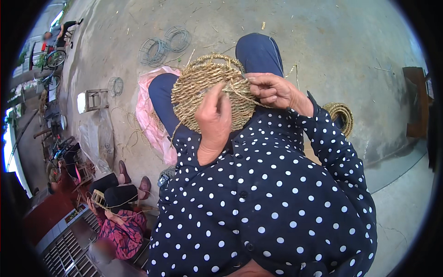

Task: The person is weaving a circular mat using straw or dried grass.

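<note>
A round basket of twisted straw rope (185, 99) rests on my lap, with a looped straw handle at its far side. My right hand (277, 90) is closed at the basket's right edge, thumb and fingers pinching a thin straw cord. Over the middle of the weave is my left hand (214, 117), its index finger and thumb pointing up close together. Its other fingers are curled and slightly blurred, and what they hold, if anything, is hidden. A loose cord end (174, 134) hangs at the basket's lower left.
Pink plastic sheeting (146, 99) lies by my left leg. Wire frames (154, 51) lie on the concrete floor ahead. A coil of straw braid (341, 117) is at my right. Left stand a small stool (94, 100) and a seated co-worker (122, 231) holding a small frame.
</note>
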Demonstrator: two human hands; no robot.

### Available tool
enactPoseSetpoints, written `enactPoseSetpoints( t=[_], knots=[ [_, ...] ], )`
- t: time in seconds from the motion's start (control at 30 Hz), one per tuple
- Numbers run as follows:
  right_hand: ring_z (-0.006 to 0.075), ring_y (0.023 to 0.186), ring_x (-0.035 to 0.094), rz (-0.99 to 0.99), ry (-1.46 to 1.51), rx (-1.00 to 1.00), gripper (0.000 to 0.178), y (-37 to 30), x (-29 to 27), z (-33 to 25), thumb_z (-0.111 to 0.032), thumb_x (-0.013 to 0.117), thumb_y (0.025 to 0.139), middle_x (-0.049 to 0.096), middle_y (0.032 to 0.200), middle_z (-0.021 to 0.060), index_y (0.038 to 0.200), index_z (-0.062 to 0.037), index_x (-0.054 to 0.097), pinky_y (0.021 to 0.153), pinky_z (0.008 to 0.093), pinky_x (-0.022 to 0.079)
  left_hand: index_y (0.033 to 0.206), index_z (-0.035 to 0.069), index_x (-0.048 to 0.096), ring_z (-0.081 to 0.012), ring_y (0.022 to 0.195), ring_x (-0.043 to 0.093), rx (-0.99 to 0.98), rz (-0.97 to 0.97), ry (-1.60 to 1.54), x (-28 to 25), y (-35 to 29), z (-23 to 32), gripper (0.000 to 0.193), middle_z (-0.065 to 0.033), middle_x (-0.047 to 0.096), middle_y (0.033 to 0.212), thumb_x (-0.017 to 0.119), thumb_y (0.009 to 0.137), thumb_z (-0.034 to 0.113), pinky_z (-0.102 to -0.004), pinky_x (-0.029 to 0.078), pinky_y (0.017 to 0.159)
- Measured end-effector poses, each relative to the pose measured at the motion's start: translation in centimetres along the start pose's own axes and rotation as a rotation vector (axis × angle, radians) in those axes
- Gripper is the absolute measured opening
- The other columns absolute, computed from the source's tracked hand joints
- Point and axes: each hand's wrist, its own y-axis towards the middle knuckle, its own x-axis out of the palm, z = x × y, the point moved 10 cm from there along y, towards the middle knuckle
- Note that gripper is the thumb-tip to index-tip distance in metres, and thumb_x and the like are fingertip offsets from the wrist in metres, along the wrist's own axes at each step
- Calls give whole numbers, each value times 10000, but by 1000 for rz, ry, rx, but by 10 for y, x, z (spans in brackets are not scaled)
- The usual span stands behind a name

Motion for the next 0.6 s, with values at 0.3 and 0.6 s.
enactPoseSetpoints(
  t=[0.3, 0.6],
  knots=[
    [-7, 413, 330, -40, 10, 8, 245, 2, 4, 5, -77, 528, 967, 590, 772, 54, 1204, -47, 473, 374, 162, 305, 923, 71, 618, -296, 780, 635, 233, -41, 512, 37, 21, 25, 190, -86, 563, 915, 734, 778, 108, -402, 499, 632],
    [118, 607, 603, 589, -1208, -775, 261, -55, 43, -53, -44, 583, 890, 675, 815, 83, 1141, -37, 652, 574, 264, 491, 795, 57, 590, -292, 629, 610, 352, -75, 322, 43, 23, 32, 126, -92, 549, 786, 691, 736, 11, -382, 488, 541]
  ],
)
